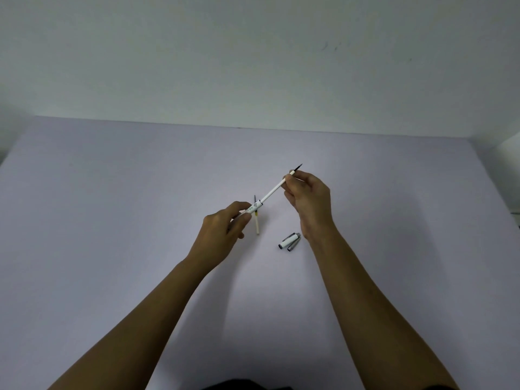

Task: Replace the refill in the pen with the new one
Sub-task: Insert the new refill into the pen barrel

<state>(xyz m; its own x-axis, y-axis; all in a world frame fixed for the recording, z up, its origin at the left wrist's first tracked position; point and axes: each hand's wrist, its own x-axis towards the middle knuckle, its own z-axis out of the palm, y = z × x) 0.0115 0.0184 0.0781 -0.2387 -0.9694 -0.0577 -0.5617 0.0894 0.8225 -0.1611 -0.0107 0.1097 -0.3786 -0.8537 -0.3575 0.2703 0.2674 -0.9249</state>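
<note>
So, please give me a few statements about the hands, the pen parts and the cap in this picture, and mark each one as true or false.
1. The left hand holds the pen barrel. True.
2. The right hand is resting flat on the table. False: it is raised, pinching a white refill near its dark tip.
3. The cap is fitted on the pen. False: it lies alone on the table, near the right wrist.
4. A second refill lies on the table below the barrel. True.
5. The refill in the right hand is fully clear of the barrel. False: its lower end meets the barrel's mouth.
</note>
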